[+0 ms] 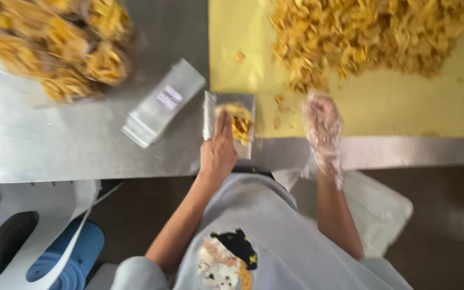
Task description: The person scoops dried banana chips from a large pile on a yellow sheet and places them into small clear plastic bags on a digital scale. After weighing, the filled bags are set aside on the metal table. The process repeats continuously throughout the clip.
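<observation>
My left hand (218, 147) holds a small clear bag (231, 121) with yellow chips in it, near the front edge of the steel table (55, 145). My right hand (323, 129) wears a thin clear plastic glove and hovers over the yellow sheet (404, 102), just below a big heap of yellow chips (371, 32). The gloved fingers are blurred; whether they hold chips I cannot tell.
A stack of empty clear bags (162, 102) lies left of the held bag. Several filled chip bags (60, 48) pile up at the far left. A white plastic chair (33, 215) and a blue object (68, 258) stand under the table's left side.
</observation>
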